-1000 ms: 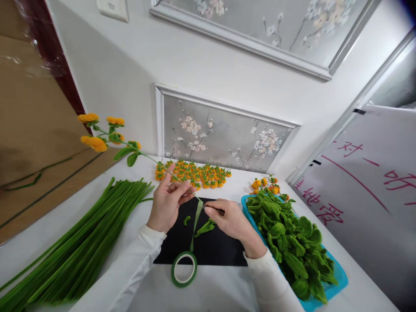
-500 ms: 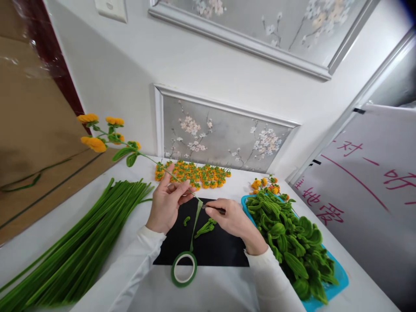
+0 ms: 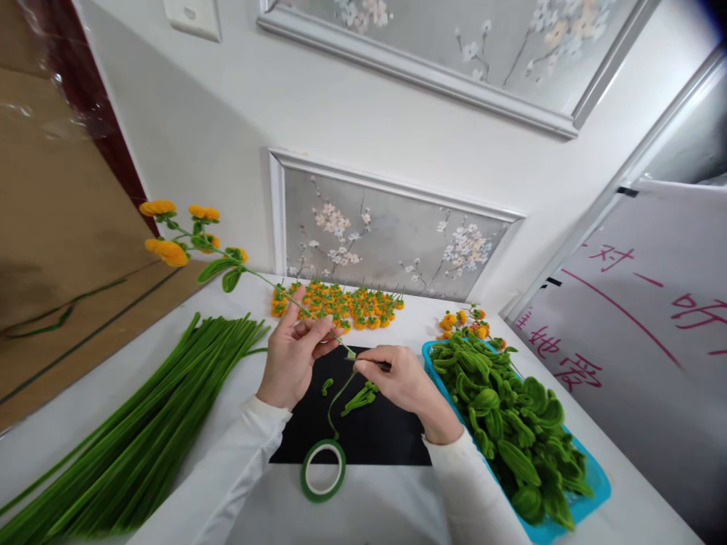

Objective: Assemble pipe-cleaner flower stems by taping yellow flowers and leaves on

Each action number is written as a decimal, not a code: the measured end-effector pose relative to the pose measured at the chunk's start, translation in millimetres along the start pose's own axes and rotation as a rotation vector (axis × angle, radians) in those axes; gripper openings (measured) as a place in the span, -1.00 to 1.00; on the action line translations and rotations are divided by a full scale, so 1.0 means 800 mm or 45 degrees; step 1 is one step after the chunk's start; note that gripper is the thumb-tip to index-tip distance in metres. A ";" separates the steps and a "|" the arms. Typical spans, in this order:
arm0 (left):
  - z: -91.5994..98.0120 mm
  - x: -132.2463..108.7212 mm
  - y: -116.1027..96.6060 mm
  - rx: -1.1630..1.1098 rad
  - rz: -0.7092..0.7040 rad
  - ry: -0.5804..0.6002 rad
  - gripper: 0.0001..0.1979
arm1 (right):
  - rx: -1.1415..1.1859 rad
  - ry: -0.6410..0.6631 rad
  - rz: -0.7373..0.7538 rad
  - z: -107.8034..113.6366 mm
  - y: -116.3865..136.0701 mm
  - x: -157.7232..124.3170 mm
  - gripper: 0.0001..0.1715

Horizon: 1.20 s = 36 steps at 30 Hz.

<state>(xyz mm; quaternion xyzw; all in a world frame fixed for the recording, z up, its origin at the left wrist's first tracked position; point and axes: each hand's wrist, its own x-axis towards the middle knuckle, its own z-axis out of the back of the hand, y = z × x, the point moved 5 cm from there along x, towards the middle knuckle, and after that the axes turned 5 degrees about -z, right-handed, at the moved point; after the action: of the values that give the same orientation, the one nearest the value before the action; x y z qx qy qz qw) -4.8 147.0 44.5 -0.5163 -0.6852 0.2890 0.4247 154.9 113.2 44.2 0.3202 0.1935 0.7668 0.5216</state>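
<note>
Between the thumb and fingers of my left hand (image 3: pixel 295 348) is the thin green stem of an artificial flower spray (image 3: pixel 261 277). Its fuzzy orange blooms and green leaves reach out to the upper left. My right hand (image 3: pixel 397 382) is closed on a slim dark tool (image 3: pixel 385 367), mostly hidden by the fingers, so its kind is unclear. At the stem's lower end, by the right fingertips, sits a folded bit of green tape (image 3: pixel 351 354). A slack, curved strand runs down from there to the green tape roll (image 3: pixel 307 469) on the table.
A black mat (image 3: pixel 391 439) carries a few short green pieces (image 3: pixel 360 397). Long green stems (image 3: pixel 153 424) lie at left. Orange flower heads (image 3: pixel 363 306) line the back by the wall. At right, a blue basket (image 3: pixel 596 484) holds fuzzy green leaves (image 3: pixel 511 424).
The tape strand, straight and wide before, now hangs slack and curved. My right hand has shifted slightly, its fingertips closer to the stem's end. The left hand stays almost still.
</note>
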 end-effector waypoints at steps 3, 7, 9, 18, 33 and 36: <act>0.003 0.002 -0.001 0.002 -0.016 -0.005 -0.23 | -0.022 -0.032 -0.022 -0.002 -0.013 -0.008 -0.67; 0.006 0.003 -0.001 -0.001 -0.027 -0.025 -0.23 | -0.289 -0.203 -0.268 -0.020 -0.056 -0.033 -0.62; 0.004 0.001 0.000 0.000 -0.017 -0.015 -0.23 | -0.560 -0.244 -0.448 -0.036 -0.078 -0.047 -0.56; -0.015 -0.015 0.010 0.078 0.050 0.092 -0.22 | -0.258 -0.373 -0.385 -0.038 -0.065 -0.053 -0.66; -0.028 -0.027 0.012 0.157 0.127 0.289 -0.22 | 1.216 0.056 -0.502 -0.038 -0.040 -0.039 -0.52; -0.029 -0.026 0.011 0.060 0.210 0.381 -0.24 | 1.593 0.282 -0.604 -0.051 -0.044 -0.048 -0.48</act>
<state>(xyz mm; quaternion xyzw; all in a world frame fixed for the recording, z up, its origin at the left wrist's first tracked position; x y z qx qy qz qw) 21.6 128.9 42.0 -0.5980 -0.5627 0.2586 0.5088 159.9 92.4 -18.4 0.4301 0.7182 0.4035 0.3694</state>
